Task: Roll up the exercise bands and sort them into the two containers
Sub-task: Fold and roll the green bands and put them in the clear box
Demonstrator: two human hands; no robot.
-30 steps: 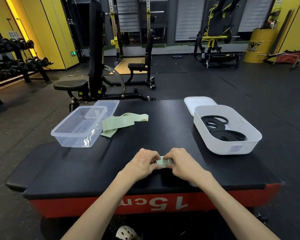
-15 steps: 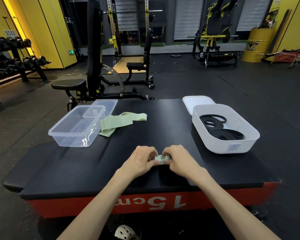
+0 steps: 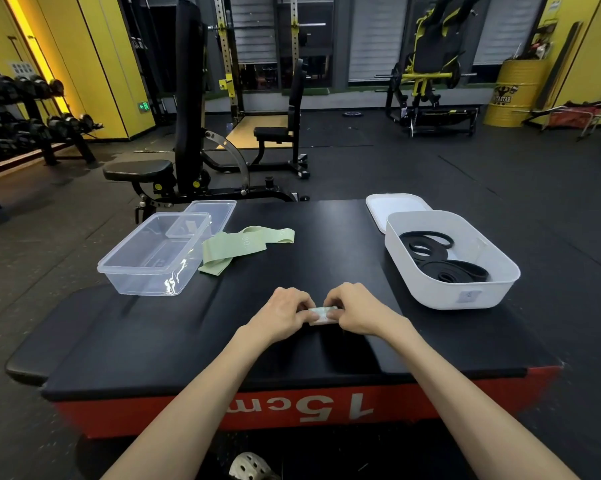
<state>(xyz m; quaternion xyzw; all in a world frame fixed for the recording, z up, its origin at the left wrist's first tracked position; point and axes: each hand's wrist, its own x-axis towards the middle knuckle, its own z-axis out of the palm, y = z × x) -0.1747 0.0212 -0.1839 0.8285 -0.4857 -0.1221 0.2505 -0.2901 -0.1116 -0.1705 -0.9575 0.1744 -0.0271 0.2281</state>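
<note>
A: Hands?
B: Left hand (image 3: 281,315) and right hand (image 3: 358,311) were both curled, thumbs and fingers pinching one small pale-green roll (image 3: 321,313), one hand at each end.
A: Where was the roll?
B: Low over the desk (image 3: 327,237), centre, near the front edge. Couldn't tell if it touched the top.
A: Other bands?
B: One green band (image 3: 236,245) lay unrolled and folded over itself, back left of the hands, its near end just beside the clear box (image 3: 153,258). Black bands (image 3: 441,261) lay coiled inside the white bin (image 3: 465,292), right of the hands.
A: Lids?
B: Both off. Clear lid (image 3: 219,211) lay flat just behind the clear box. White lid (image 3: 392,206) lay flat behind the white bin, partly hidden by it.
A: Box and bin spacing?
B: Well apart, box at the left side of the desk, bin at the right. Hands sat between them, nearer the front.
A: Desk?
B: Black top, red front face marked "15cm".
</note>
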